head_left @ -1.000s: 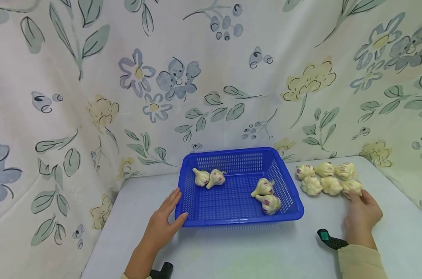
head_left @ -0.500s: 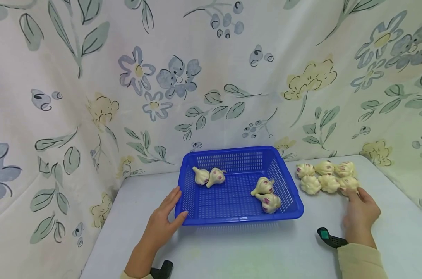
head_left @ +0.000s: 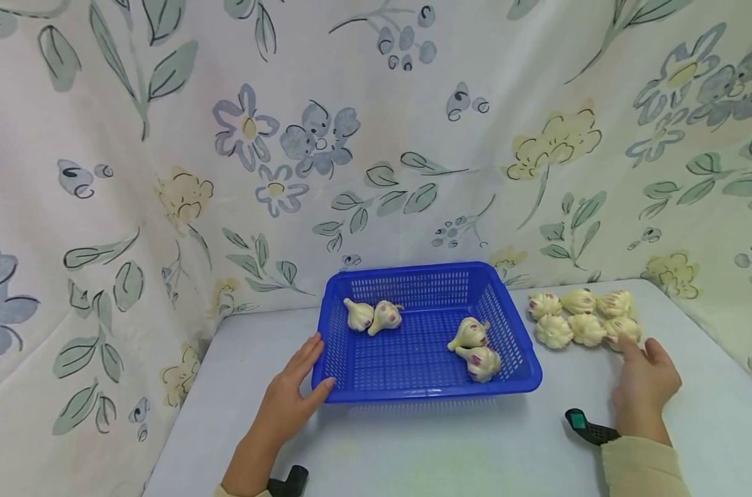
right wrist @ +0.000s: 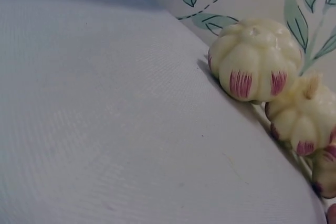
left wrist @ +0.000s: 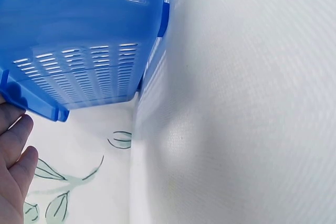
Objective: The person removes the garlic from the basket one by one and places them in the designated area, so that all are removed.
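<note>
My left hand (head_left: 289,400) lies against the left side of a blue plastic basket (head_left: 422,395), fingers straight along its rim and thumb over the front corner. In the left wrist view its fingers (left wrist: 20,135) touch the rim. Inside the basket are two garlic bulbs (head_left: 386,318) at the left and two more garlic bulbs (head_left: 483,364) at the right. My right hand (head_left: 646,379) is at the near right garlic bulb (head_left: 622,328) of a two-row group, thumb right at its front and forefinger a little off its right side.
Several other garlic bulbs (head_left: 552,332) stand close together on the white table (head_left: 438,449), right of the basket. A floral curtain (head_left: 401,138) hangs behind and at the sides. Black wrist straps (head_left: 590,428) show at both wrists.
The near right garlic bulb has shifted slightly left, up against the bulb beside it. My right hand's fingers have spread off it and moved back slightly. My left hand stays put.
</note>
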### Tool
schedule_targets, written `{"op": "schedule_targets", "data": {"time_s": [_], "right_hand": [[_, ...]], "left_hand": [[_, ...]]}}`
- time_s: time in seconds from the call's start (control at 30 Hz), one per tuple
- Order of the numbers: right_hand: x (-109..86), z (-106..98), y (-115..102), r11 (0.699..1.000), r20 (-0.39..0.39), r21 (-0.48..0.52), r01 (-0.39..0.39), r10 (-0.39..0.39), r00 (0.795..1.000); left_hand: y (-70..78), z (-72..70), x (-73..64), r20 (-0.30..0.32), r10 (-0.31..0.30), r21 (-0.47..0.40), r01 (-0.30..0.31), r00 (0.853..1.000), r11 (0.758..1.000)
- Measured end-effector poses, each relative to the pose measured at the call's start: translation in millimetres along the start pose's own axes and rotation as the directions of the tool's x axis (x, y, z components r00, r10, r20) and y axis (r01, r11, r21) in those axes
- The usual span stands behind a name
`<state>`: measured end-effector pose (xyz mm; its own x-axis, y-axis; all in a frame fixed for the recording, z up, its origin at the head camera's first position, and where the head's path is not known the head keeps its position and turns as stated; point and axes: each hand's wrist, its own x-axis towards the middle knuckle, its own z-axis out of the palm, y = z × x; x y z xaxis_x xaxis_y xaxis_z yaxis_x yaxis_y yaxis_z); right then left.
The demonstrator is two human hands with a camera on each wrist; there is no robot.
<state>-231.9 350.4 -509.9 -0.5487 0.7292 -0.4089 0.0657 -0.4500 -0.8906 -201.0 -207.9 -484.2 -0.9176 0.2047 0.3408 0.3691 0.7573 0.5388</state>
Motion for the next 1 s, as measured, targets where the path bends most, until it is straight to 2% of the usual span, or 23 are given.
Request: {"op": "schedule_targets", "data": {"time_s": [0.17,0.3,0.4,0.47,0.53,0.63,0.8,0.9,1.0], "right_hand": [[-12.3,5.5,-13.0,0.997,-0.057,0.024,0.076,-0.075,0.996],[-38.6,15.1,-35.0,0.975,-0.060,0.112,0.194,-0.188,0.980],[-64.0,30.3,-54.4,0.936,-0.013,0.189,0.299,-0.302,0.953],[-82.0,44.8,-68.2,0.903,0.036,0.227,0.365,-0.383,0.923],[-98.8,61.7,-81.3,0.861,0.085,0.277,0.427,-0.465,0.881],[-121.6,89.3,-95.7,0.793,0.161,0.350,0.499,-0.576,0.802],[-148.3,133.3,-99.2,0.727,0.315,0.429,0.537,-0.677,0.665],[-158.3,155.0,-91.6,0.716,0.415,0.364,0.596,-0.697,0.584],[-165.4,172.9,-80.5,0.674,0.539,0.205,0.710,-0.683,0.493]], "left_hand": [[-1.8,-1.2,-0.8,-0.016,0.005,0.003,-0.005,1.000,1.000],[-2.6,-2.1,0.0,-0.021,0.026,0.005,-0.026,0.999,1.000],[-2.2,-3.7,-0.4,-0.021,0.030,0.012,-0.030,0.999,0.999],[-2.0,-5.1,-1.6,-0.018,0.025,0.017,-0.025,1.000,1.000],[-2.5,-6.0,-2.6,-0.017,0.022,0.024,-0.022,1.000,0.999],[-3.1,-6.5,-3.2,-0.015,0.028,0.034,-0.028,0.999,0.999],[-1.6,-5.8,-3.0,-0.020,0.061,0.070,-0.060,0.998,0.996],[0.3,-6.0,-2.1,-0.012,0.070,0.102,-0.069,0.997,0.992],[1.3,-7.3,-1.1,0.003,0.072,0.132,-0.072,0.997,0.989]]}}
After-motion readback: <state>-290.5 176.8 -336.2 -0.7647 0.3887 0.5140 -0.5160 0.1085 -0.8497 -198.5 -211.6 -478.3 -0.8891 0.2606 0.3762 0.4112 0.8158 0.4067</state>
